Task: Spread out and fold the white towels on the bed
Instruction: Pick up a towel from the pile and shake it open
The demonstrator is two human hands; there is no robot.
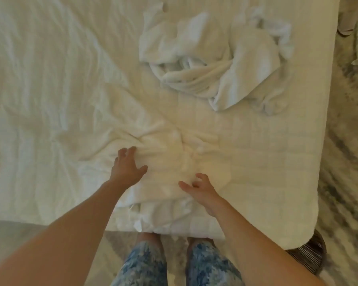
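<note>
Resting on the near towel (165, 153), crumpled at the bed's (267, 162) near edge: left hand (128, 168), fingers spread wide. Right hand (201, 188) fingers half-curled above the same towel; grip unclear through blur. Heap of towels (211, 58) lies far right.

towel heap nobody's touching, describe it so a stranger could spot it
Start at the bed, whose right edge meets the patterned floor. Toward that far right side lies the towel heap. Unlike the flatter towel at the near edge, it is bunched up and tangled.
</note>
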